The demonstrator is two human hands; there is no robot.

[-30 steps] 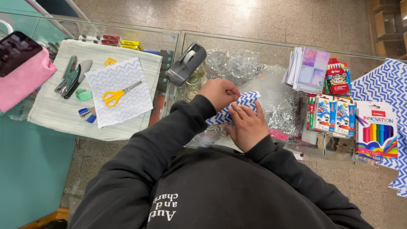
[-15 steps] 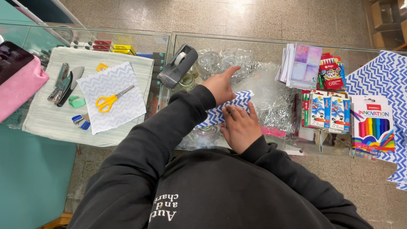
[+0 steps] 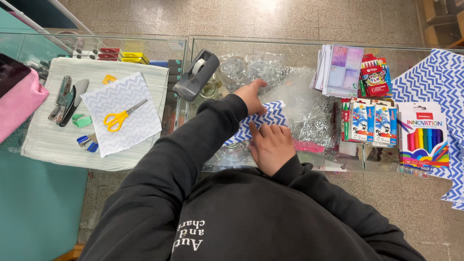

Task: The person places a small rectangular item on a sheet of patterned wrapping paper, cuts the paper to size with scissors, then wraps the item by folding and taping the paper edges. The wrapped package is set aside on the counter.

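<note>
On the glass counter point(image 3: 299, 48), near the middle of its front edge, a small parcel wrapped in blue-and-white zigzag paper point(image 3: 270, 116) is pressed flat under both hands.

Head view: The left hand point(image 3: 252, 95) is laid on the upper left corner of the parcel, fingers extended toward the grey tape dispenser point(image 3: 197, 75); nothing is gripped by it. The right hand point(image 3: 270, 146) is spread open, palm down, on the lower part of the parcel, index finger extended along a fold. The hands are close together but are not seen to touch. Just behind the parcel, crinkled clear cellophane point(image 3: 309, 104) is spread out. Toward the right edge, boxes of crayons point(image 3: 369, 123), a box of coloured markers point(image 3: 423, 135) and a stack of small notepads point(image 3: 340, 70) are set out, with more zigzag paper point(image 3: 430, 79) at the far right corner. On the left section of the counter, a pale cloth point(image 3: 48, 145) carries yellow-handled scissors point(image 3: 122, 116) on a cut sheet of light zigzag paper point(image 3: 140, 128), with a stapler point(image 3: 72, 99) just beside it.

Risk assessment: Should pressure be released from either hand, the folds are likely to spring open, since no tape is seen on them. The smooth glass may allow the parcel to slide. The dispenser lies beyond the fingertips; a one-handed reach may loosen the held corner.
</note>
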